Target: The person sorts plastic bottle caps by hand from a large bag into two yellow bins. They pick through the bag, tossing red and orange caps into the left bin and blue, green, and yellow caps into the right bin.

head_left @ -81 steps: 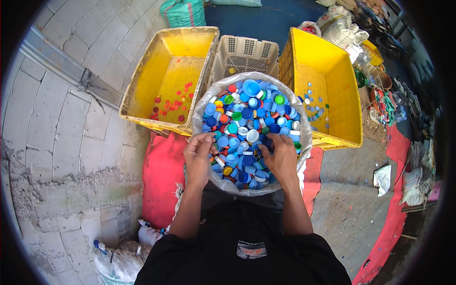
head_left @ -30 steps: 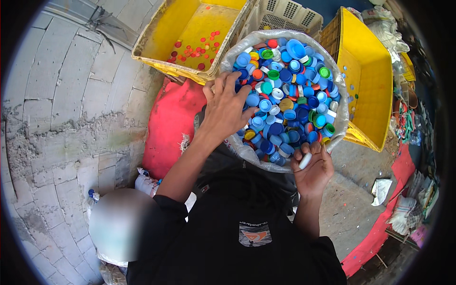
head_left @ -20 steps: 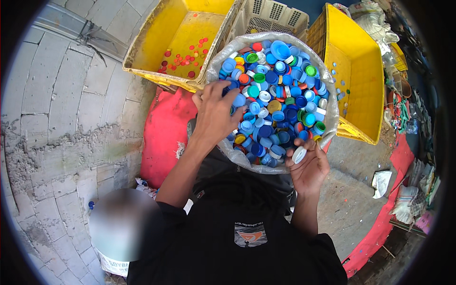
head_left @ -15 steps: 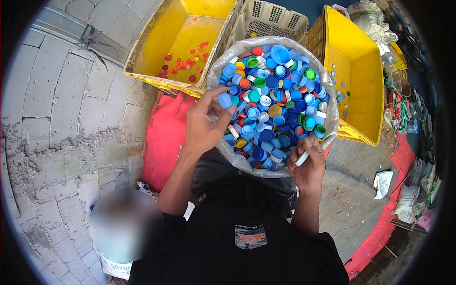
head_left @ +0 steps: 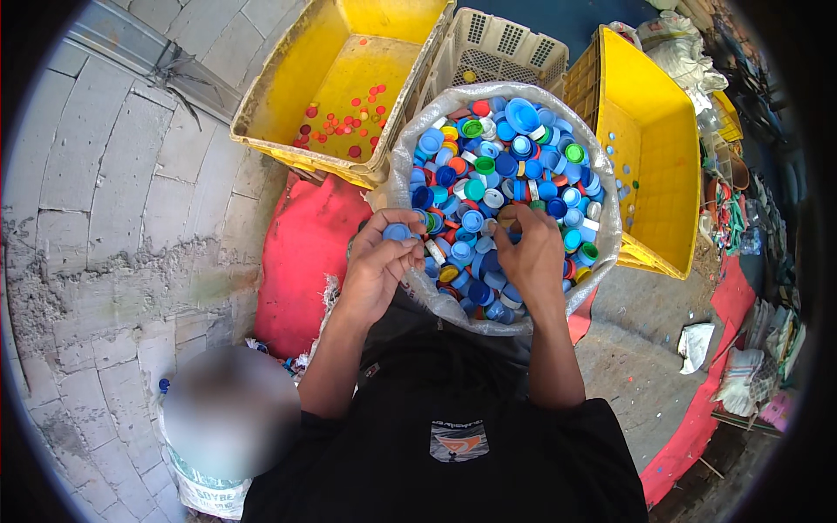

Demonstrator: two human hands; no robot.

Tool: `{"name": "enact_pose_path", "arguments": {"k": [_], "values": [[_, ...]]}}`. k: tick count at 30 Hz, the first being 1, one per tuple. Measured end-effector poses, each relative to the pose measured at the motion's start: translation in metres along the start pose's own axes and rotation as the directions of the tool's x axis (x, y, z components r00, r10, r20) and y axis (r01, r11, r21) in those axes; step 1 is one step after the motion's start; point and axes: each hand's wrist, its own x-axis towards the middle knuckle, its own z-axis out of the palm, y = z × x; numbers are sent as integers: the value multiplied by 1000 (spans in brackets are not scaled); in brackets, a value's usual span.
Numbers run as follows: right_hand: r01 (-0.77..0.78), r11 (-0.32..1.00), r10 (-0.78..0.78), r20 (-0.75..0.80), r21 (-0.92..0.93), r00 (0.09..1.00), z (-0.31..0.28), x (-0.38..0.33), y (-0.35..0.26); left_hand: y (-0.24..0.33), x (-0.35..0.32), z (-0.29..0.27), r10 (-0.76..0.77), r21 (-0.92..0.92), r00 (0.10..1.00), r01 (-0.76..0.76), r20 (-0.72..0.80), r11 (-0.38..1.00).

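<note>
Blue dominates the pile: a clear plastic sack (head_left: 410, 166) packed with bottle caps (head_left: 510, 166), mostly blue, with green, red, white and yellow mixed in. The sack sits dead centre in front of the person.

Left hand (head_left: 379, 266) is at the sack's 8 o'clock rim, fingers curled and pinching a blue cap (head_left: 398, 232) between thumb and fingertips. Half a second ago it held a blue cap higher up over the pile; now it is drawn back to the rim, cap clear of the heap. So that pick looks complete, cap isolated and in hand.

Right hand (head_left: 532, 253) has changed more: a second ago it hung outside the sack at 5 o'clock holding a white cap, now it is palm-down in the pile at the sack's 5 o'clock, fingers bent and pressed into the caps. Cannot tell whether it grips anything; the fingertips are buried. The white cap is no longer visible.

Around it: left yellow crate (head_left: 288, 105) at 11 o'clock holds a scatter of red and orange caps only. Right yellow crate (head_left: 671, 157) at 2 o'clock shows a few blue and white ones on its wall. White lattice basket (head_left: 497, 48) at 12 o'clock, between the crates. Red cloth (head_left: 301, 253) under the sack at 9 o'clock. Concrete paving (head_left: 113, 227) further left.

Judgement: colour sorting in progress, sack barely dented.
</note>
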Motion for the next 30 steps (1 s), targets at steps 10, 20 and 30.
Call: {"name": "enact_pose_path", "arguments": {"k": [10, 20, 30], "values": [[-38, 997, 30, 126, 67, 992, -2, 13, -14, -6, 4, 7, -16, 148, 999, 21, -35, 989], [20, 988, -13, 51, -155, 999, 16, 7, -29, -6, 9, 12, -15, 181, 998, 25, -57, 983], [-293, -7, 209, 288, 956, 935, -32, -26, 19, -15, 41, 20, 371, 963, 904, -259, 213, 79]]}}
